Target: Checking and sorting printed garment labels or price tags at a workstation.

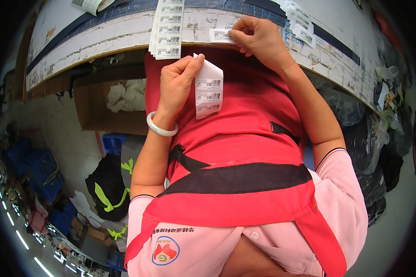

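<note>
My left hand (179, 81) pinches the top of a strip of white barcode labels (209, 94), which hangs down in front of my red apron. The upper end of that strip is blank. Over the table's near edge, my right hand (262, 40) has its thumb and forefinger closed on the right end of a single white barcode label (221, 35). That label lies at the table surface; whether it is stuck down I cannot tell. Between and beyond my hands, a stack of label strips (168, 34) hangs slightly over the table edge.
The worn white table (97, 44) with dark blue strips spans the far side. More label strips (300, 23) lie at its right. Below left stands an open cardboard box (90, 104) with crumpled white paper. Blue crates (44, 171) and a black bag (107, 184) are on the left, dark plastic bags (360, 143) on the right.
</note>
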`<move>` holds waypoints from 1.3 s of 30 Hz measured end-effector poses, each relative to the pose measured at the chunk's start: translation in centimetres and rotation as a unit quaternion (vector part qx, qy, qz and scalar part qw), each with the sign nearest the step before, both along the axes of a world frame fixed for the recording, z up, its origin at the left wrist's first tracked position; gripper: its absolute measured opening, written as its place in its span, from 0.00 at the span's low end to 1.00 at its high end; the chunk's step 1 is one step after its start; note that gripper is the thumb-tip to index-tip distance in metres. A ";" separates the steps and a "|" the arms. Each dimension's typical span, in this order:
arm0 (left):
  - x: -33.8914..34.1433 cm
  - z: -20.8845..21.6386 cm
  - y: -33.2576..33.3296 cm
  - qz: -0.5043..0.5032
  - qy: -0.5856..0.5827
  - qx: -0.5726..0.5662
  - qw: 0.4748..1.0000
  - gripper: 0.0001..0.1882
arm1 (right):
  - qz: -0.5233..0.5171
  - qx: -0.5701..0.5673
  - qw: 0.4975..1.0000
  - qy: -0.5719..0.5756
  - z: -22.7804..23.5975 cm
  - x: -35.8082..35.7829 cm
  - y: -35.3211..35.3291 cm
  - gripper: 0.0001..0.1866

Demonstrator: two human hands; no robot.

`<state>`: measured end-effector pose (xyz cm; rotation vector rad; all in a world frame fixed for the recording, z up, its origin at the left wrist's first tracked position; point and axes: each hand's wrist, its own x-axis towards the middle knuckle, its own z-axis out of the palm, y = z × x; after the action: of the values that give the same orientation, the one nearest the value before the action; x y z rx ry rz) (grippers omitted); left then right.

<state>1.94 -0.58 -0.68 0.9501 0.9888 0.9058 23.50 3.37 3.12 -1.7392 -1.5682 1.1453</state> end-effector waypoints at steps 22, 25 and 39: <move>0.1 1.3 -0.5 0.021 -0.034 -0.054 0.998 0.13 | -0.228 0.078 0.916 -0.322 -1.4 14.4 -3.5 0.23; 0.2 1.0 -0.4 0.013 -0.021 -0.026 0.999 0.14 | -0.163 0.169 0.942 -0.241 -0.7 11.4 -4.0 0.20; -0.8 2.7 -0.7 -0.024 -0.019 0.160 0.987 0.17 | 0.095 -0.184 0.946 0.249 0.4 -2.7 -7.5 0.09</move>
<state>1.12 -1.32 2.06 1.2157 0.7978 1.0585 20.84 -4.13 3.53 -1.3633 -1.2793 1.8998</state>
